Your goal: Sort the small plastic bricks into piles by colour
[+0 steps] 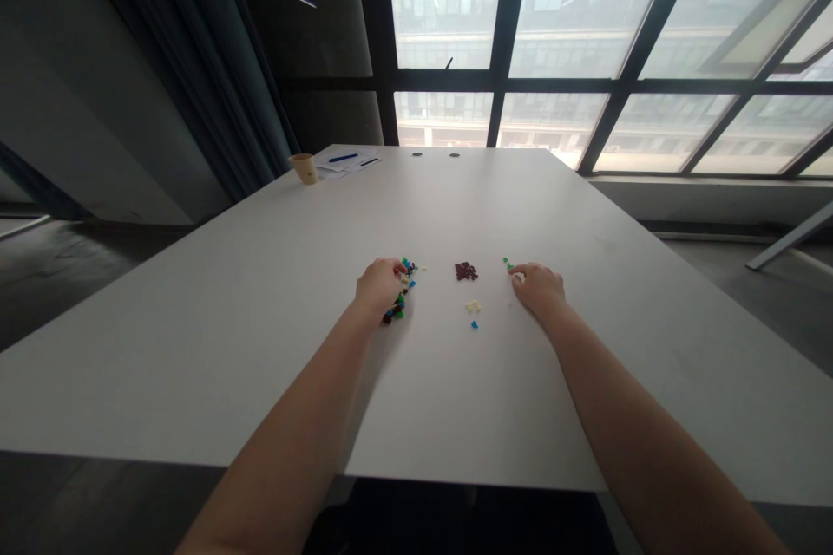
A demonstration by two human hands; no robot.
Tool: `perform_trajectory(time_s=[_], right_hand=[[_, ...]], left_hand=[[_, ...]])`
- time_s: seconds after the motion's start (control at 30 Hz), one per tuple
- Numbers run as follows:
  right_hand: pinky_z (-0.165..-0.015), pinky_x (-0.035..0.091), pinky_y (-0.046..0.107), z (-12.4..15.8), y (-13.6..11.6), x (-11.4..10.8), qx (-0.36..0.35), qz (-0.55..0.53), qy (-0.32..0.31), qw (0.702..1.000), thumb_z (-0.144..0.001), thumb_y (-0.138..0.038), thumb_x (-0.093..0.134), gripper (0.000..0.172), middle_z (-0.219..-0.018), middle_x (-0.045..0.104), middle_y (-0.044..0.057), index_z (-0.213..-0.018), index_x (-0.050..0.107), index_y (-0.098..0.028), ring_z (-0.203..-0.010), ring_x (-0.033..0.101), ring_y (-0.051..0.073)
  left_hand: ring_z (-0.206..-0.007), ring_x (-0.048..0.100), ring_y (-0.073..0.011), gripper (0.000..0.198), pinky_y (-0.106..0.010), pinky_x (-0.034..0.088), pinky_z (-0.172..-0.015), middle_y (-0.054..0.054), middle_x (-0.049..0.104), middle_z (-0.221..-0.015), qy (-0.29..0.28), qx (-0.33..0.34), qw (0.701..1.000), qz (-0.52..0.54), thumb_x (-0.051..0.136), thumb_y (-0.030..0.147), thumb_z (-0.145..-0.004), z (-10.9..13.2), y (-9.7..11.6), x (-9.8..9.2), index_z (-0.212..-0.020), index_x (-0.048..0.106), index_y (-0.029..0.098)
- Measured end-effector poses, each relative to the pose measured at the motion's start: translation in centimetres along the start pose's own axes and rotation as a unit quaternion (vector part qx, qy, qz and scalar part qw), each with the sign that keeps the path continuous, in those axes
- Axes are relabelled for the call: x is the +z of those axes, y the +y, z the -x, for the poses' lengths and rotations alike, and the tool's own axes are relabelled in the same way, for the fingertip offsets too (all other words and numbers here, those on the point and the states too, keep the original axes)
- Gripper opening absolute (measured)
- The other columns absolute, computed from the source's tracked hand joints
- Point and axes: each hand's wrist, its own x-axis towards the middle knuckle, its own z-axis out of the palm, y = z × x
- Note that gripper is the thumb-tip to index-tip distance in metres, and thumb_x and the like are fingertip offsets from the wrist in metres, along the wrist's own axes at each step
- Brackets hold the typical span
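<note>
My left hand [378, 282] is at a loose pile of small mixed pieces [398, 308] in green, blue, brown, red and pale colours, which look like toy building bricks. Its fingers are curled together among them, and a bit of red shows at the fingertips; whether they hold it is unclear. My right hand [540, 288] rests on the table by a few small green pieces [506, 261], index finger stretched to touch one, thumb apart. Between the hands lie a cluster of dark brown pieces [465, 271], several pale yellow pieces [473, 307] and a blue piece [475, 325].
The white table [273, 364] spreads around both arms, its near edge close to my body. Far left stand a tan paper cup [304, 168] and papers [331, 166] with a blue pen [344, 158]. Two round dark discs lie at the far edge, before large windows.
</note>
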Motion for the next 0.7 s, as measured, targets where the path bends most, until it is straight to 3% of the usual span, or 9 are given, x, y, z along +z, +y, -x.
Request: perform_trajectory(time_s=[0.13, 0.33, 0.53, 0.7], right_hand=[[-0.079, 0.038, 0.033, -0.2, 0.0, 0.1, 0.010, -0.011, -0.003, 1.000, -0.076, -0.023, 0.044, 0.032, -0.101, 0.065, 0.005, -0.099, 0.065, -0.028, -0.091, 0.058, 0.020], [-0.074, 0.038, 0.031, 0.3, -0.3, -0.7, 0.018, -0.028, 0.030, 0.999, -0.075, -0.024, 0.043, 0.028, -0.089, 0.067, 0.005, -0.091, 0.066, -0.025, -0.083, 0.060, 0.019], [-0.070, 0.039, 0.029, 0.6, -0.3, -1.3, 0.025, -0.022, 0.016, 0.999, -0.076, -0.026, 0.044, 0.027, -0.087, 0.067, 0.007, -0.088, 0.067, -0.024, -0.080, 0.059, 0.019], [-0.068, 0.038, 0.029, 0.9, -0.6, -1.6, 0.004, -0.053, 0.038, 0.998, -0.075, -0.026, 0.044, 0.026, -0.082, 0.065, 0.006, -0.085, 0.068, -0.022, -0.075, 0.057, 0.018]], left_hand=[[-0.083, 0.060, -0.0184, 0.019, -0.027, 0.043, -0.076, -0.005, 0.066, -0.093, -0.040, 0.011, 0.999, -0.010, 0.054, 0.017, -0.068, 0.0, -0.2, 0.3, -0.080, 0.068, 0.023], [-0.081, 0.059, -0.0229, 0.018, -0.030, 0.044, -0.065, -0.009, 0.065, -0.092, -0.007, 0.026, 0.998, -0.060, 0.057, 0.032, -0.066, 1.0, 1.0, 0.3, -0.077, 0.067, 0.022], [-0.084, 0.058, -0.0223, 0.014, -0.027, 0.043, -0.067, -0.008, 0.063, -0.090, 0.006, 0.022, 0.995, -0.092, 0.055, 0.028, -0.068, 1.6, 1.8, 0.9, -0.074, 0.065, 0.020], [-0.076, 0.059, -0.0184, 0.015, -0.028, 0.043, -0.071, -0.007, 0.065, -0.080, 0.009, 0.087, 0.996, 0.003, 0.050, 0.023, -0.072, 1.5, 2.3, 1.0, -0.078, 0.062, 0.017]])
